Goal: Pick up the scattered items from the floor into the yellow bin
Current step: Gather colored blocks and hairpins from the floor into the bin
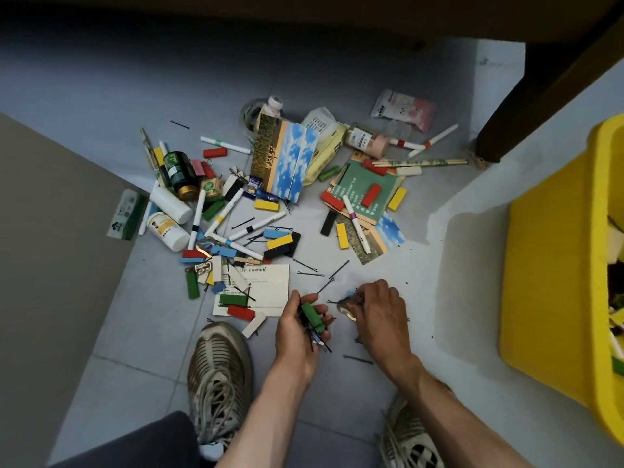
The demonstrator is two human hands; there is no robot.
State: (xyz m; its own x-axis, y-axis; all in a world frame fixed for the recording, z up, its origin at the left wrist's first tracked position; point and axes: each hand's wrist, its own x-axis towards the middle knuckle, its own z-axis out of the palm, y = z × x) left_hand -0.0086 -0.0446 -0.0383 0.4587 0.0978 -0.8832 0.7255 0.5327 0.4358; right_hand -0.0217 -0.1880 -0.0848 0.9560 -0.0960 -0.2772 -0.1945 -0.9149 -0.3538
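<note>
My left hand holds a green block together with several black hairpins, palm up, just above the floor. My right hand is knuckles up beside it, fingers curled on a small bundle of items with a blue bit and hairpins at the floor. The yellow bin stands at the right edge with items inside. A scattered pile of coloured blocks, marker pens, bottles, cards and hairpins covers the floor ahead.
A white card lies just left of my hands with blocks on it. My two shoes sit at the bottom. A dark furniture leg stands at the upper right, a grey panel on the left.
</note>
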